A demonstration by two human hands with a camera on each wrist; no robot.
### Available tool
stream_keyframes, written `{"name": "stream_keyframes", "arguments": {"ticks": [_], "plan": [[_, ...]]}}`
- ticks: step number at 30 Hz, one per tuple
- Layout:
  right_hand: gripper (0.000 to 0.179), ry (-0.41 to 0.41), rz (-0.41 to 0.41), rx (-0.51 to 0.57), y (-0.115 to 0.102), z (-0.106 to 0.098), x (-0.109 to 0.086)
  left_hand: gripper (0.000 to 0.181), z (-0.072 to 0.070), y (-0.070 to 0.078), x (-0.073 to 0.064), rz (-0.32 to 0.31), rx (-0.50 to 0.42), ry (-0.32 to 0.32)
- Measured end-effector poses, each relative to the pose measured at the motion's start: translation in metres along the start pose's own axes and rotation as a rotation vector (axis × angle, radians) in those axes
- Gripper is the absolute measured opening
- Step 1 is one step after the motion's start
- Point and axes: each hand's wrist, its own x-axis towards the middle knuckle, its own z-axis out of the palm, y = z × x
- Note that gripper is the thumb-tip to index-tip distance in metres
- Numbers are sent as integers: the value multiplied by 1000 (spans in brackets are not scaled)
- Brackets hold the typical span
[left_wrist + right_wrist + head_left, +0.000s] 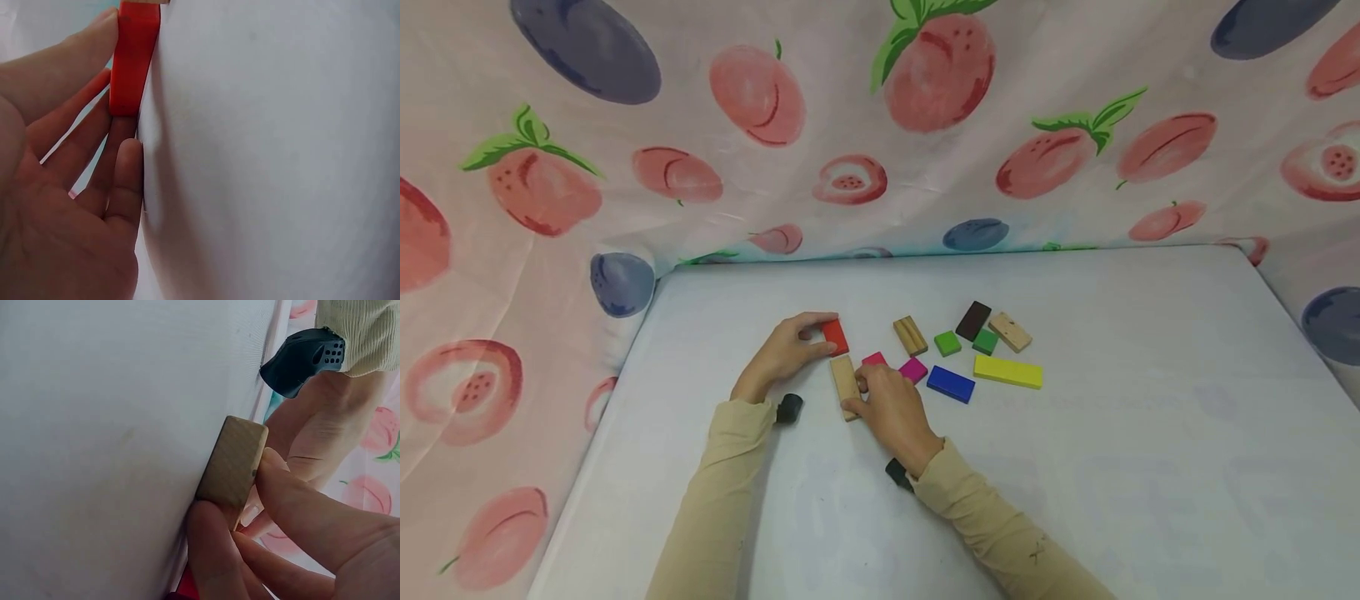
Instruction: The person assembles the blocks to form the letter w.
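My left hand (784,350) pinches a red block (835,337) between thumb and fingertips at the left of the group. In the left wrist view the red block (134,59) rests on the table, its side against the thumb. Just nearer to me lies a long plain wooden block (843,379), one end close to the red one. My right hand (895,412) grips this wooden block from its right side, thumb at the near end. The right wrist view shows the wooden block (232,465) between thumb and fingers. A pinkish-red block (874,359) is partly hidden behind the right hand.
To the right on the white table (1120,483) lie a magenta block (913,370), blue block (951,384), yellow block (1007,372), grooved wooden block (910,335), two green blocks (947,342), a dark brown block (973,320) and a light wooden block (1011,331). Fruit-patterned cloth (925,183) hangs behind.
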Motion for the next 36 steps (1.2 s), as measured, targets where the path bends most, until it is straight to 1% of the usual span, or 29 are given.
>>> {"name": "stream_keyframes", "arguments": {"ticks": [3,10,17,28,36], "plan": [[33,0,-4,-4,0,0,0,50,1,-1,-1,9,-2,0],[39,4,-10,-29,-2,1,0,50,0,-1,-1,20,6,-8],[38,12,-19,-11,-2,0,1,50,-1,-2,-2,33,12,-17],[37,23,-36,-12,-1,0,2,51,-1,-1,-4,23,-31,-20],[35,22,-38,-12,-2,0,2,56,2,-2,-3,11,-23,-11]]}}
